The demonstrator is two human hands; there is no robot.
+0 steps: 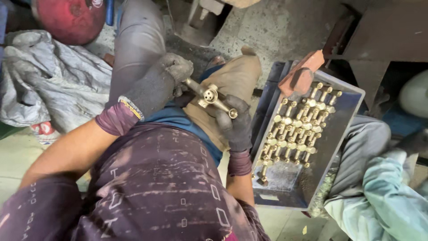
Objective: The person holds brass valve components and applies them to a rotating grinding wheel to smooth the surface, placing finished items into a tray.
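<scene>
Closest to the camera is a purple patterned shirt, with both arms reaching forward over the lap. Both hands wear dark knit gloves and share one thing: a brass valve fitting (209, 97), a cross-shaped piece with a round face in the middle that has small holes in it and stems sticking out to the sides.

The left hand (154, 85) is closed around the upper-left stem, with the fingers wrapped over it. The right hand (234, 122) is under the lower-right stem, grip closed on the body just below the centre, so the open end of that stem pokes out past the fingers. The fitting sits above the knee, clear of everything else.

My guess on handling: solid brass, so stiff and heavy for its size, not fragile, but smooth metal that could slide in a loose hold. The gloves help. The stems look like the natural place to grab, which leaves the holed face free.

Just right of the hands is a grey-blue plastic tray (343, 120) with rows of similar brass fittings (296, 129) packed in its upper half. A reddish brick-like block (301, 76) rests on the tray's far rim. Further out there's a crumpled grey sack (53, 85) to the left and another person's leg in pale trousers (365, 147) to the right.
</scene>
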